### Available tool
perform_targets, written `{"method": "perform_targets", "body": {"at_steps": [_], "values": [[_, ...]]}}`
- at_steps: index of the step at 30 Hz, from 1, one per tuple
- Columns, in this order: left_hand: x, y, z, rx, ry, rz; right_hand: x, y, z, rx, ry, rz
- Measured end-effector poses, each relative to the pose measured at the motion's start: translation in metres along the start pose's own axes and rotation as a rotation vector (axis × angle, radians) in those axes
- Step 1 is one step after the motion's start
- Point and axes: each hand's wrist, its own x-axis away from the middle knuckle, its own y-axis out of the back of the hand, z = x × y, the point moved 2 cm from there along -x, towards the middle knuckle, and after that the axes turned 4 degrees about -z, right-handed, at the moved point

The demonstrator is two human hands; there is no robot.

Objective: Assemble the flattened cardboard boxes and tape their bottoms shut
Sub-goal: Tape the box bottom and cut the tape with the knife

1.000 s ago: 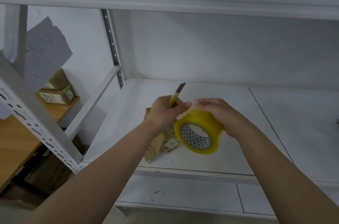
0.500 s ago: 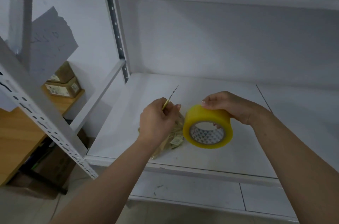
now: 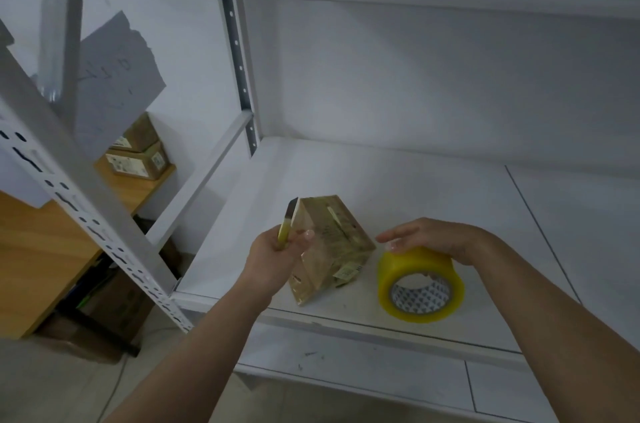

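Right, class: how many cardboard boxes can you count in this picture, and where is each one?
3. One small box stands on the white shelf between the hands; two more are stacked, upper box on lower box, on the wooden table at left. Others may be hidden.

The left hand (image 3: 273,254) covers most of the yellow knife (image 3: 287,228) handle — only its top and the blade show. The print on the cardboard box (image 3: 329,249) labels is too small to read. The right hand (image 3: 433,239) hides the far top of the tape roll (image 3: 420,284). Both forearms run off the near edge. The scrawl on the grey sheet (image 3: 114,83) at far left is blurred.
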Motion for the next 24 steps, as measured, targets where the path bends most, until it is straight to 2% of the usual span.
{"method": "perform_targets", "body": {"at_steps": [5, 11, 15, 19, 24], "values": [[-0.004, -0.004, 0.000, 0.101, 0.039, 0.118, -0.007, -0.013, 0.000, -0.046, -0.037, 0.054], [-0.015, -0.013, 0.002, 0.115, 0.047, 0.194, 0.006, -0.015, -0.003, -0.002, -0.015, 0.037], [-0.020, -0.035, -0.006, 0.106, 0.023, 0.317, 0.024, -0.012, -0.014, 0.042, -0.033, 0.013], [-0.022, -0.052, -0.013, 0.089, -0.020, 0.423, 0.040, -0.011, -0.031, -0.018, -0.073, -0.064], [-0.023, -0.049, -0.018, -0.011, -0.080, 0.418, 0.061, 0.000, -0.039, -0.105, -0.037, -0.253]]}}
